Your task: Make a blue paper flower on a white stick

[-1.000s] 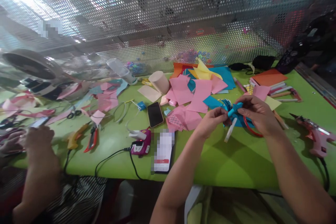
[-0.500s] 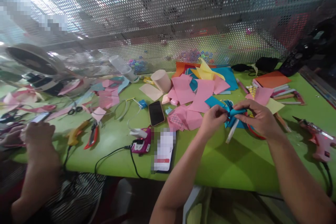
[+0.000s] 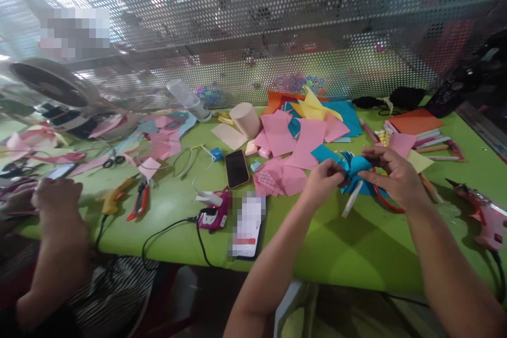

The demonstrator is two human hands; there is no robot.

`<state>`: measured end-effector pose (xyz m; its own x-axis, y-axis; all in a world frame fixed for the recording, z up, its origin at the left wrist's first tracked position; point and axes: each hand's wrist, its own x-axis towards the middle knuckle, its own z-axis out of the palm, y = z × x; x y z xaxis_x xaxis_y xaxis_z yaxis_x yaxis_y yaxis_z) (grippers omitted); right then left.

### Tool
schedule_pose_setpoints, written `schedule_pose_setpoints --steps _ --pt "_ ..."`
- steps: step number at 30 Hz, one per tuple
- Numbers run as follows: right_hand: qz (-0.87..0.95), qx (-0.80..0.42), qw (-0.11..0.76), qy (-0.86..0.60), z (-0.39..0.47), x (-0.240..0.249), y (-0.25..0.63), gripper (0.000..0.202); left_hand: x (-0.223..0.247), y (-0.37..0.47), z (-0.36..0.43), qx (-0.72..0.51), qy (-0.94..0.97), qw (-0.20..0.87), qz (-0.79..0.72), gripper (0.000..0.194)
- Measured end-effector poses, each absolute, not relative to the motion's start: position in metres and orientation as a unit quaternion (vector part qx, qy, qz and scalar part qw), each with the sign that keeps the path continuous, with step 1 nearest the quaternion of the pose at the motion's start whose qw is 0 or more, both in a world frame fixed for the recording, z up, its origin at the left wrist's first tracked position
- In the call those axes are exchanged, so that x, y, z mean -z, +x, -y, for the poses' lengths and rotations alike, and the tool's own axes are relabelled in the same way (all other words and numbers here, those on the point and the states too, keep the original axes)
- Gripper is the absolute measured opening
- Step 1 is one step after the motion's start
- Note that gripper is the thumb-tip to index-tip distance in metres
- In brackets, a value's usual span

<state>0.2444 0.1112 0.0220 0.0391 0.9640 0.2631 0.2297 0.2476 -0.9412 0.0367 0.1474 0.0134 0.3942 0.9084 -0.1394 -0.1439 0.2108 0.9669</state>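
Between my two hands is a blue paper flower with curled strips and a white stem slanting down from it. My left hand pinches the flower's left side. On the right, my right hand has thumb and fingers around a curled blue petal, which bulges out rounded. More blue paper lies just behind and under the flower. The red handle of a tool curves out beside my right hand, its other end hidden.
Pink paper sheets pile up behind my hands. A pink glue gun lies at right. Two phones, one dark and one lit, a purple power strip, a yellow glue gun and red-handled pliers lie leftward. A co-worker's hand is far left.
The blue petal in my right hand has gone from a tight roll to a wider curl, and the right fingers have opened a little around it. My left hand keeps its pinch.
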Motion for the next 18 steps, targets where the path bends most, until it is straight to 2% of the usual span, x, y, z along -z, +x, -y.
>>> schedule_pose_setpoints --steps 3,5,7,9,11,13,16,18 --pt "0.572 -0.39 0.539 -0.48 -0.113 -0.022 0.244 0.06 -0.021 0.03 -0.151 -0.414 0.479 0.659 -0.406 0.013" --pt "0.565 -0.387 0.535 -0.495 -0.114 -0.02 0.245 0.055 -0.024 0.025 -0.154 -0.425 0.473 0.645 -0.424 0.013" --pt "0.571 -0.339 0.497 -0.558 -0.116 -0.018 0.246 0.04 -0.023 0.022 -0.158 -0.431 0.471 0.623 -0.452 0.014" --pt "0.588 -0.258 0.413 -0.646 -0.118 -0.014 0.245 0.034 -0.019 0.019 -0.163 -0.441 0.471 0.59 -0.485 0.015" --pt "0.602 -0.191 0.308 -0.711 -0.121 -0.008 0.242 0.04 -0.011 0.017 -0.168 -0.45 0.474 0.558 -0.511 0.014" --pt "0.602 -0.152 0.245 -0.744 -0.125 0.001 0.238 0.045 -0.004 0.015 -0.172 -0.443 0.49 0.533 -0.529 0.014" --pt "0.592 -0.138 0.229 -0.76 -0.133 0.014 0.232 0.062 0.003 0.013 -0.174 -0.397 0.544 0.472 -0.569 0.012" --pt "0.582 -0.147 0.24 -0.763 -0.137 0.021 0.231 0.062 0.003 0.011 -0.173 -0.338 0.591 0.403 -0.611 0.008"
